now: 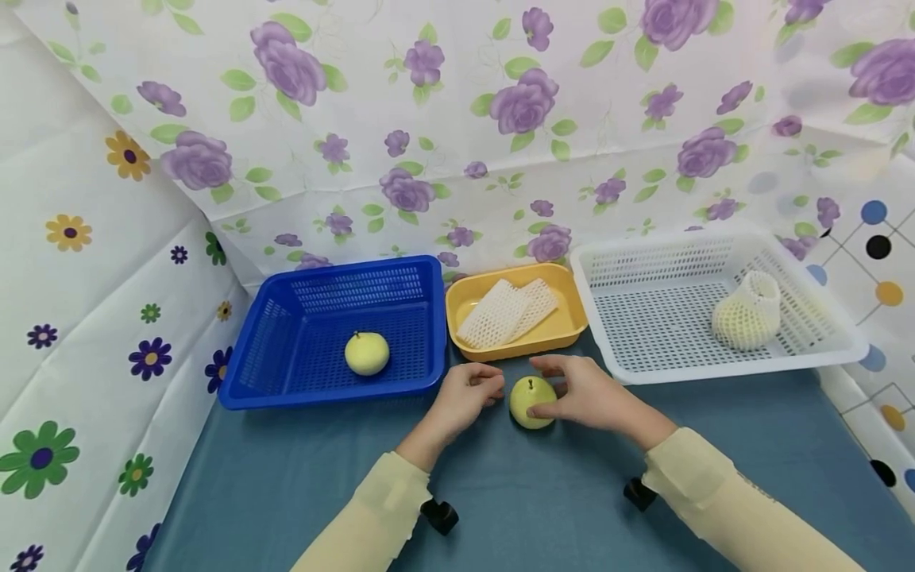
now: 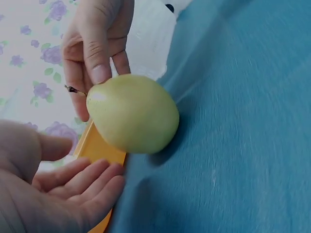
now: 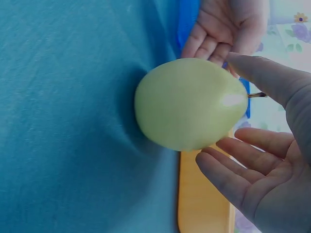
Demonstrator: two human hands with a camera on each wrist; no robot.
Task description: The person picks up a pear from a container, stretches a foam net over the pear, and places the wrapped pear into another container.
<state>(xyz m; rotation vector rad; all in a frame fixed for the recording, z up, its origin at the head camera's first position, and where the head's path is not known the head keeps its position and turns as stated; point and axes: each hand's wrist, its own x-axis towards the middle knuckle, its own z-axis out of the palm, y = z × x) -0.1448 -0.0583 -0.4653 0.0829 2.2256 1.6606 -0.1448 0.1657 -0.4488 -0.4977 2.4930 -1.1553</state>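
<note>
A yellow-green pear (image 1: 532, 403) stands stem up on the blue tablecloth, just in front of the small yellow basket. My right hand (image 1: 582, 391) is around its right side, with the thumb (image 3: 265, 73) at the pear's edge. The other fingers (image 3: 243, 172) are loosely bent, their tips near its opposite side. On the left, my left hand (image 1: 461, 399) is apart from the pear, palm turned toward it. Its fingers (image 2: 90, 187) are relaxed, with nothing between them and the thumb.
A blue basket (image 1: 332, 393) at left contains another bare pear (image 1: 368, 353). White foam net sleeves (image 1: 503, 311) lie in the yellow basket (image 1: 577, 306). The white basket (image 1: 715, 373) at right has a net-wrapped pear (image 1: 747, 314). Floral sheets (image 1: 343, 103) hang behind.
</note>
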